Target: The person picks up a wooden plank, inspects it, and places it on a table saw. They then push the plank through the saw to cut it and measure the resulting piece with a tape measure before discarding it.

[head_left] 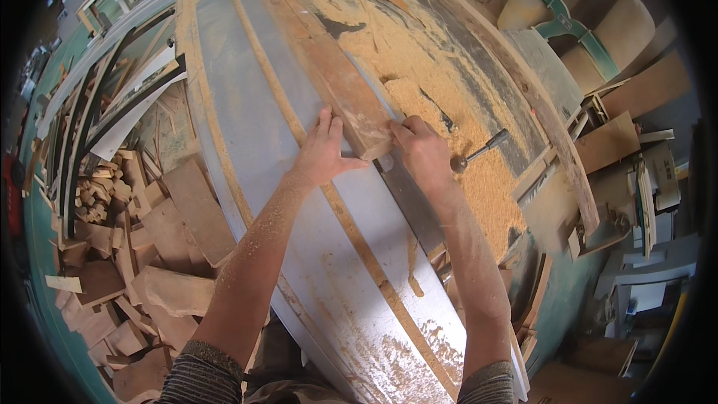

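Observation:
A long reddish-brown wooden board (336,78) lies lengthwise on the grey metal machine table (277,179), running away from me. My left hand (321,155) rests flat by the board's near left edge, fingers stretched forward and thumb spread toward its near end. At the near right corner my right hand (422,151) has its fingers curled against the board, the fingertips partly hidden. A dark straight metal bar (411,206) extends toward me between my hands. Sawdust speckles both forearms.
Sawdust (486,198) is heaped right of the board, beside a lever with a dark handle (490,148). A long wooden rail (516,82) edges the right side. Wood offcuts (168,292) pile up at left. Sawdust-filled grooves (265,75) run along the table.

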The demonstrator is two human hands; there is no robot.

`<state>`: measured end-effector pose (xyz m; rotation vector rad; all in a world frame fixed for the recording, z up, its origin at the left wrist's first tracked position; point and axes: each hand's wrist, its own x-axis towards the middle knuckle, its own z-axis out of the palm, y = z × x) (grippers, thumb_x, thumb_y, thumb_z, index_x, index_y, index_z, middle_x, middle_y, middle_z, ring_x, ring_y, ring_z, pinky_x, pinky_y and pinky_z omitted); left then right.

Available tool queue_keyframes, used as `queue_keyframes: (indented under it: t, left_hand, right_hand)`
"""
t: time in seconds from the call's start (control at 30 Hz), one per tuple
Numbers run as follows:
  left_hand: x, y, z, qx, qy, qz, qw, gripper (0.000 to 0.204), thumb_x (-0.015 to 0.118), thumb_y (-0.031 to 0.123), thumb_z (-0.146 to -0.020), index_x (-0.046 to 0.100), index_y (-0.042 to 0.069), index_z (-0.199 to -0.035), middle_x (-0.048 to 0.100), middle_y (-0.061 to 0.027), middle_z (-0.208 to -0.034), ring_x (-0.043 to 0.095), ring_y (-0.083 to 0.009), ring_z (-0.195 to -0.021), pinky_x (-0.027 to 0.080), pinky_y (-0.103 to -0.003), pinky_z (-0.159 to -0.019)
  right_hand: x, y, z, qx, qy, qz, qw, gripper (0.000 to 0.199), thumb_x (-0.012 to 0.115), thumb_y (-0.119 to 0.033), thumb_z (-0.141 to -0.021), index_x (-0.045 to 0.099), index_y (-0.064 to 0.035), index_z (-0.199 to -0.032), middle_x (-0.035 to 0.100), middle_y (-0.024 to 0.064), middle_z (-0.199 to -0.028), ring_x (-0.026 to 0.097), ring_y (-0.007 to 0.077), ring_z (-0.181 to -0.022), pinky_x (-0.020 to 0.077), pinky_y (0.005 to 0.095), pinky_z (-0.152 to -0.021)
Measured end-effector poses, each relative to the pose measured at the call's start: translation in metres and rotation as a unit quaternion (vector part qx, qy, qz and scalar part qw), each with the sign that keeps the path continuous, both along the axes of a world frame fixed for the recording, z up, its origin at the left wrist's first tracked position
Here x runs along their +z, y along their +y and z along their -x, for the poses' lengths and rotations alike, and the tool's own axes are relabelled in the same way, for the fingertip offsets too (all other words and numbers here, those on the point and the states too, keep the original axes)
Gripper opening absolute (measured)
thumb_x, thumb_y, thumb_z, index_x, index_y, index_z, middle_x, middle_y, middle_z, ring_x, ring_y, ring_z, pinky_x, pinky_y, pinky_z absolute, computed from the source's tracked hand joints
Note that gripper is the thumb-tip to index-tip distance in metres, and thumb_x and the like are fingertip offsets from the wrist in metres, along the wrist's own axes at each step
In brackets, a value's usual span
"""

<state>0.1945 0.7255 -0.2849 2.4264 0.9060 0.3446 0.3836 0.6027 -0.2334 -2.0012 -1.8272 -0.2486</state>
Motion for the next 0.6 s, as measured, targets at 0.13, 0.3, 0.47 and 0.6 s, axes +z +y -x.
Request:
queue_keyframes:
  t: [0.13, 0.3, 0.47, 0.6]
  left_hand:
    - [-0.001, 0.003, 0.0, 0.002, -0.002, -0.017, 1.0, 0.1, 0.088, 0.054, -0.067, 0.042, -0.009, -0.13, 0.027, -0.0295, -0.149, 0.035, -0.0478, -0.137, 0.04, -0.051, -0.11]
    - [0.001, 0.007, 0.0, 0.004, -0.004, -0.011, 1.0, 0.101, 0.088, 0.054, -0.068, 0.042, -0.01, -0.132, 0.028, -0.0299, -0.149, 0.036, -0.0482, -0.137, 0.04, -0.051, -0.11]
    - [0.0, 0.014, 0.0, 0.003, -0.003, -0.008, 1.0, 0.103, 0.088, 0.053, -0.068, 0.04, -0.011, -0.134, 0.027, -0.0303, -0.15, 0.037, -0.0488, -0.136, 0.041, -0.051, -0.11]
    - [-0.004, 0.018, 0.002, 0.004, -0.02, -0.024, 0.999, 0.102, 0.088, 0.052, -0.067, 0.041, -0.01, -0.133, 0.027, -0.0301, -0.15, 0.037, -0.049, -0.136, 0.041, -0.051, -0.109]
  right_hand:
    - [0.001, 0.004, 0.0, -0.002, -0.004, 0.002, 1.0, 0.026, 0.067, -0.007, -0.081, 0.072, -0.0104, -0.107, 0.062, 0.0057, -0.089, 0.067, 0.0243, -0.085, 0.057, 0.0369, -0.066]
    - [0.002, 0.009, 0.001, -0.005, -0.002, 0.005, 1.0, 0.025, 0.068, -0.008, -0.082, 0.073, -0.0111, -0.107, 0.062, 0.0052, -0.09, 0.067, 0.0239, -0.084, 0.0571, 0.0367, -0.066]
    - [0.003, 0.015, 0.002, -0.006, -0.007, 0.012, 1.0, 0.024, 0.068, -0.008, -0.083, 0.072, -0.0103, -0.107, 0.062, 0.0059, -0.09, 0.067, 0.0246, -0.085, 0.0575, 0.0369, -0.066]
    - [0.004, 0.019, 0.002, 0.002, -0.003, 0.011, 1.0, 0.025, 0.068, -0.007, -0.082, 0.072, -0.0097, -0.107, 0.062, 0.0071, -0.09, 0.067, 0.0253, -0.086, 0.0578, 0.0372, -0.067]
